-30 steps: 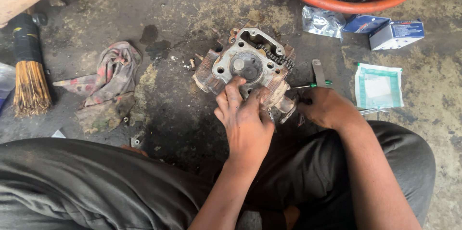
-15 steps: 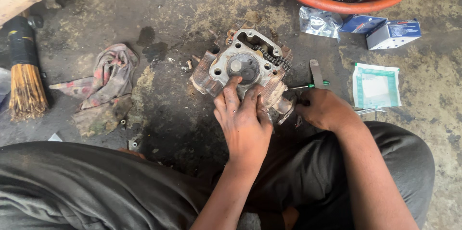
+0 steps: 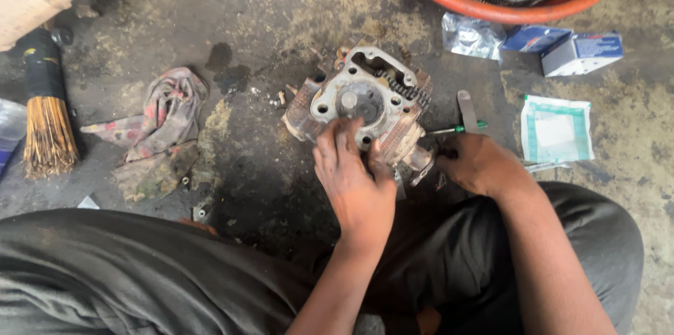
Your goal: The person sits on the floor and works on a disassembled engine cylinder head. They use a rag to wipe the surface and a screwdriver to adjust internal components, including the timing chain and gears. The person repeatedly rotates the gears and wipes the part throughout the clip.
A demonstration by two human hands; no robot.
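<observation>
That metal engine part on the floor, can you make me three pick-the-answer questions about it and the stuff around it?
1. Where is the brush?
A. far left on the floor
B. inside the tub
C. on the engine part

2. What colour is the tub?
A. blue
B. orange
C. white

3. What is the left hand doing?
A. holding the rag
B. hanging free
C. resting on the engine part

Answers: 1 A, its bristles lie by the left edge. 2 B, its rim is orange. 3 C, its fingers lie on the part's face.

The single head camera looks steeply down, from close above, at the oil-stained floor before the person's knees.
</observation>
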